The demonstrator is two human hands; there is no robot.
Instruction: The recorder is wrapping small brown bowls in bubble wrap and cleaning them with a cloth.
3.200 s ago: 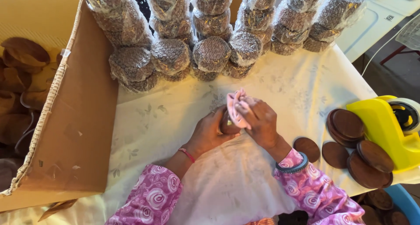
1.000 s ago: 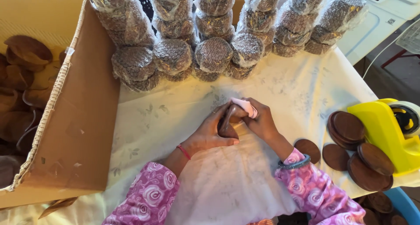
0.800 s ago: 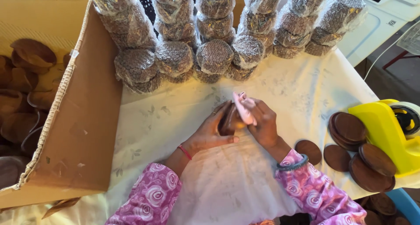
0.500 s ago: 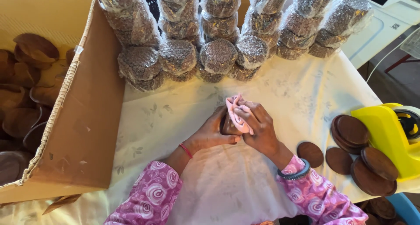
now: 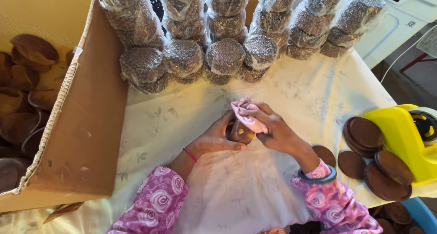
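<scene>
- White cloth with a faint leaf print (image 5: 282, 93) covered the table under everything.
- At far left stood an open cardboard box (image 5: 86, 138) holding brown wooden bowls (image 5: 32, 50).
- Along the back edge, bubble-wrapped bundles (image 5: 225, 56) were stacked in rows.
- The left hand (image 5: 216, 138) was closed around a small brown wooden piece (image 5: 240, 131), holding it just above the cloth at the table's middle.
- The right hand (image 5: 273, 129) pressed a pink cloth (image 5: 246, 116) onto that piece, fingers curled over it; both hands met there.
- To the right lay brown wooden discs (image 5: 364, 134), touching a yellow tape dispenser (image 5: 405, 138).
</scene>
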